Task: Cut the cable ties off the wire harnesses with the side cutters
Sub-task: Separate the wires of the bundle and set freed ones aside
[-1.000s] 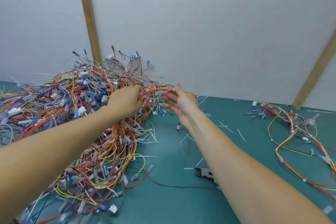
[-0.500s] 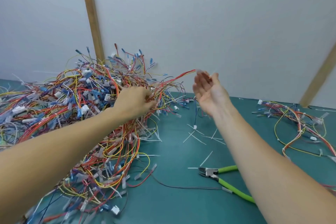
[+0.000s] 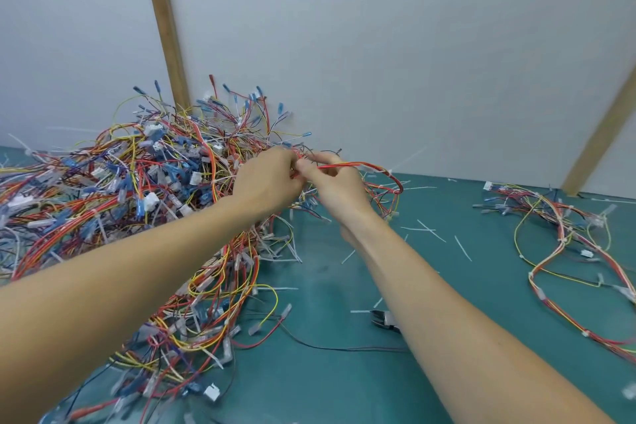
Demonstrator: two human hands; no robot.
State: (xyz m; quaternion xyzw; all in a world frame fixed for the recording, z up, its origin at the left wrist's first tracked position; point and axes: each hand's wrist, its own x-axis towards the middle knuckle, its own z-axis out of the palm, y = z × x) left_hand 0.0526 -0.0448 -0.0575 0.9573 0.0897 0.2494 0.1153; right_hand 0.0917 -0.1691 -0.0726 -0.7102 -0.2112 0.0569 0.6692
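A big tangled pile of wire harnesses (image 3: 130, 189) in red, yellow, blue and white fills the left of the green table. My left hand (image 3: 266, 179) and my right hand (image 3: 339, 188) meet at the pile's right edge, both gripping one red and orange harness strand (image 3: 377, 170) that loops out to the right. The side cutters (image 3: 383, 318) lie on the table under my right forearm; only the metal jaws show, the handles are hidden.
A separate harness (image 3: 564, 244) is spread over the right side of the green mat (image 3: 327, 382). Several cut white cable tie pieces (image 3: 426, 229) lie scattered mid-table. A grey wall with two wooden battens (image 3: 165, 27) stands behind.
My right hand came back down and left to meet my left hand at the pile, and both now hold the same strand. My right forearm now covers the cutters' green handles.
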